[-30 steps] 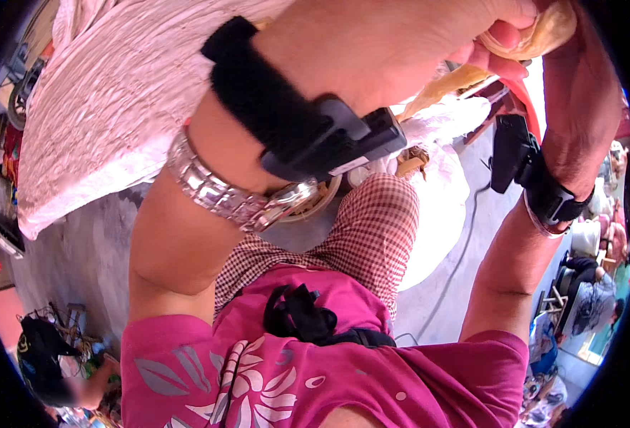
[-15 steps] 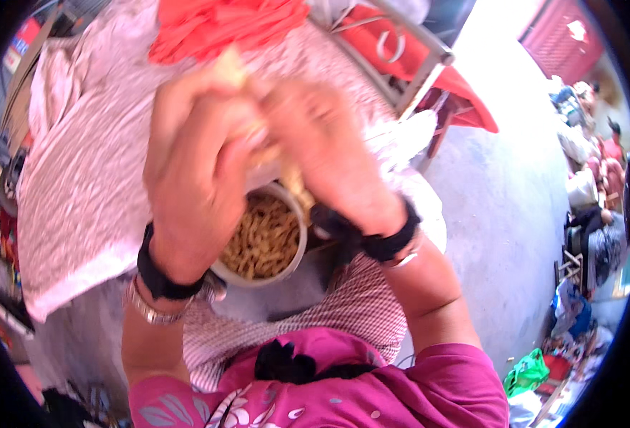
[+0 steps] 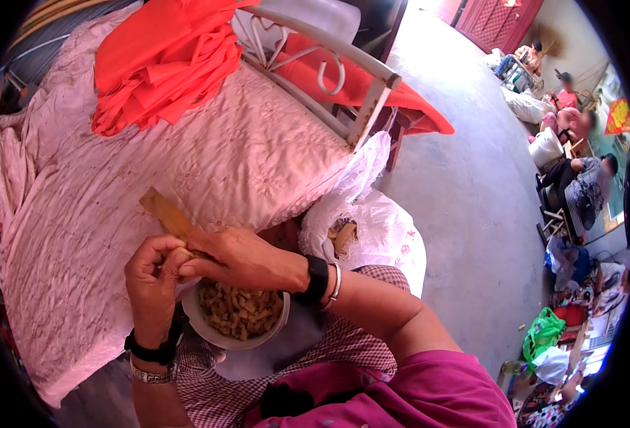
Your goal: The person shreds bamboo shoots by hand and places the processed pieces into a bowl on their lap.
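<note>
Above a white bucket [image 3: 278, 317] of short yellowish-brown pieces, my left hand [image 3: 154, 278] is closed on a flat, yellowish, dried-looking strip [image 3: 163, 212]. My right hand [image 3: 247, 260] grips the same strip, its fingers pressed against those of my left. The strip's long end sticks up over a pink quilted cloth [image 3: 86, 250]. Beside my legs, a white woven sack [image 3: 386, 235] stands open with more yellowish pieces [image 3: 341, 232] inside.
Red fabric [image 3: 158, 68] is piled on the cloth beside a metal frame [image 3: 365, 107]. Grey concrete floor [image 3: 465, 214] stretches rightward to seated people [image 3: 579, 192], white buckets [image 3: 545, 148], bags and a green plastic bag [image 3: 543, 332] along the wall. A doorway [image 3: 490, 21] is at the top.
My hands have come down from raised near the camera to low over the bucket, shifting left, still on the strip. The view has swung, showing more of the room.
</note>
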A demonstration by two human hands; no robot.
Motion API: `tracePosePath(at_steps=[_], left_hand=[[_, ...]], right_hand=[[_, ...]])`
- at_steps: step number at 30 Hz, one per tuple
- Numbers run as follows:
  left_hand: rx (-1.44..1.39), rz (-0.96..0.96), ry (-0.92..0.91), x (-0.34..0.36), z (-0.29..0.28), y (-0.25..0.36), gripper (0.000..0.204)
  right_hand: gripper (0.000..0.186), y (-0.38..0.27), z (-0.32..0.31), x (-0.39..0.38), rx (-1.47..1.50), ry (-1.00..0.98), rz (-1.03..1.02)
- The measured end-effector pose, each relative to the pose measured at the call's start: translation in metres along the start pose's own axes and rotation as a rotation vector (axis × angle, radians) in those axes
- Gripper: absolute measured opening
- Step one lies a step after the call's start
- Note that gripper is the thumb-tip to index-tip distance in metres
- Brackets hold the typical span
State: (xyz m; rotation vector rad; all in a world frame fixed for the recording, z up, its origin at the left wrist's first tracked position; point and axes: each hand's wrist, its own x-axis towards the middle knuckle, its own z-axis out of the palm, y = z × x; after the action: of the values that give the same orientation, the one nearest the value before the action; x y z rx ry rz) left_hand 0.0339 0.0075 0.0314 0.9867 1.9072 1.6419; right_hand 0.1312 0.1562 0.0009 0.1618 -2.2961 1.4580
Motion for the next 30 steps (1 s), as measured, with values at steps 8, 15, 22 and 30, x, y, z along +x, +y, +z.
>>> tracePosePath(at_steps=[8, 15, 22, 30], left_hand=[[-0.692, -0.218, -0.160, -0.003, -0.007, -0.028, 0.034], [-0.694, -0.147, -0.190, -0.020, -0.017, -0.035, 0.039], [0.250, 0.394, -0.076, -0.012, -0.019, -0.047, 0.040], [0.122, 0.237, -0.070, -0.010, -0.012, -0.054, 0.045]], right_hand=[[0.027, 0.008, -0.014, 0.004, 0.326, -0.163, 0.253], [0.039, 0.011, 0.004, 0.006, 0.418, -0.226, 0.268], [0.037, 0.022, 0.019, 0.003, 0.373, -0.179, 0.305], [0.034, 0.017, 0.031, 0.004, 0.473, -0.085, 0.377]])
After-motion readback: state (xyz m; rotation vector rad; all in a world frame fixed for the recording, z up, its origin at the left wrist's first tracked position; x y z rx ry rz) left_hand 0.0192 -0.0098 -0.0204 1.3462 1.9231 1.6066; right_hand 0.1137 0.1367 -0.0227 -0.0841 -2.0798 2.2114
